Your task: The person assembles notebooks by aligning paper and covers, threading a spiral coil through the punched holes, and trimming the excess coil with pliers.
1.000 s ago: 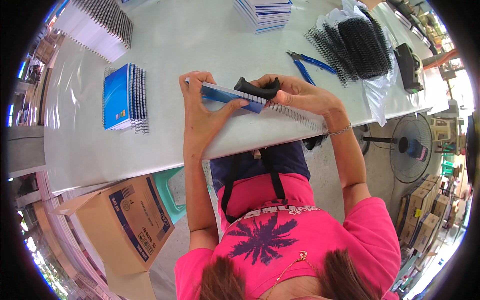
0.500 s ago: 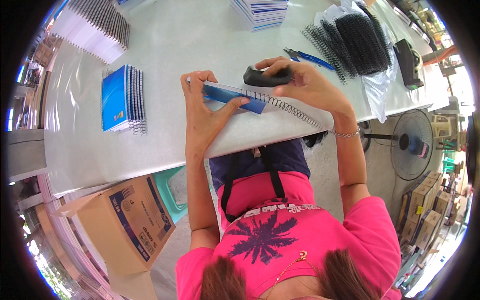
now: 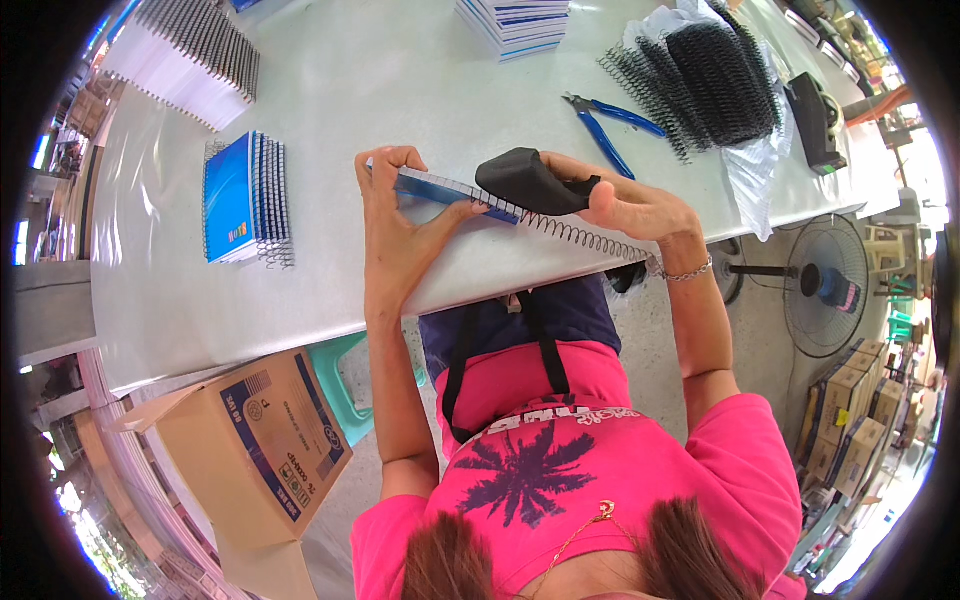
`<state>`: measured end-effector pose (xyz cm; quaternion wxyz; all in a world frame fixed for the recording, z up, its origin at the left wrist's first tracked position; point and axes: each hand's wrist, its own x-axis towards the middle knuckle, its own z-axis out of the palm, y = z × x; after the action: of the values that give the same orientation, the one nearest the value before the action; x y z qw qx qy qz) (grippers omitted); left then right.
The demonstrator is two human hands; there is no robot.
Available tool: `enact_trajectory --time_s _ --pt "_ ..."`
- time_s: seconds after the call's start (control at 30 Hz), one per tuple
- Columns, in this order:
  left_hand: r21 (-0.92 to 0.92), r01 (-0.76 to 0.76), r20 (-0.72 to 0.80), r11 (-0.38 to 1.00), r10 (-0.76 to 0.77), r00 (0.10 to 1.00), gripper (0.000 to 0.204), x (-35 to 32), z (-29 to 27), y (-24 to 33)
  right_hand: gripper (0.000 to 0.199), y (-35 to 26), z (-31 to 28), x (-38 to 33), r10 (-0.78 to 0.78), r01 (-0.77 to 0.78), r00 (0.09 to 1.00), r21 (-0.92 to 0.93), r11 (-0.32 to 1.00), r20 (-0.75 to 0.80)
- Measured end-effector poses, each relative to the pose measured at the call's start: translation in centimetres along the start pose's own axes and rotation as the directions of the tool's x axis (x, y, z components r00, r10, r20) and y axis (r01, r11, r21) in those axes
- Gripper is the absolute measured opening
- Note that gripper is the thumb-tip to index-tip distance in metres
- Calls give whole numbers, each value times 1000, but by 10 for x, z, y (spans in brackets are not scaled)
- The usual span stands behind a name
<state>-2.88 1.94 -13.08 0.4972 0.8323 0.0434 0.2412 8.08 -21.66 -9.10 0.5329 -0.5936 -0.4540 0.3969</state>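
My left hand (image 3: pixel 395 225) grips a blue notebook (image 3: pixel 430 188), fingers behind it and thumb on its near side, holding it edge-up above the table front. A dark spiral coil (image 3: pixel 580 232) runs through the holes at the notebook's right part, and its loose tail stretches right, under my right wrist. In my right hand (image 3: pixel 635 205) is a smooth black curved piece (image 3: pixel 530 182), its exact kind unclear. Its left end lies close against the coil at the notebook's edge; I cannot tell whether they touch. The fingers of that hand are partly hidden behind the black piece.
Blue-handled cutters (image 3: pixel 610 135) lie beyond my right hand, beside a heap of black coils (image 3: pixel 725 85). Coil-bound blue notebooks (image 3: pixel 230 200) sit at left, with bound stacks (image 3: pixel 185 65) and unbound books (image 3: pixel 515 28) farther back. A carton (image 3: pixel 250 450) stands below left, a fan (image 3: pixel 825 285) at right.
My right hand has turned and lowered, bringing the black piece down to the coil and uncovering the cutters. My left hand and the notebook have shifted slightly left.
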Motion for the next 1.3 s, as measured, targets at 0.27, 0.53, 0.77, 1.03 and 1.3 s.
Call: enact_trajectory --time_s 0.27,0.53,0.77,1.03,1.3 --pt "-8 19 -17 1000 -19 1000 63 -1 1 0 63 2 3 1 -15 41 992 206 978 -129" --pt "7 14 -28 1000 -14 999 64 -1 3 0 63 -18 4 8 74 -65 934 38 997 -348" --pt "86 0 -48 996 4 999 62 -1 4 8 40 -30 26 10 -342 -35 809 -620 784 -478" --pt "43 37 -45 998 -35 998 56 -2 7 10 46 -44 43 4 -470 -98 827 -901 422 -310" --pt "60 77 -34 995 -75 997 54 -2 6 16 37 -48 50 4 -469 -86 860 -963 254 -200"
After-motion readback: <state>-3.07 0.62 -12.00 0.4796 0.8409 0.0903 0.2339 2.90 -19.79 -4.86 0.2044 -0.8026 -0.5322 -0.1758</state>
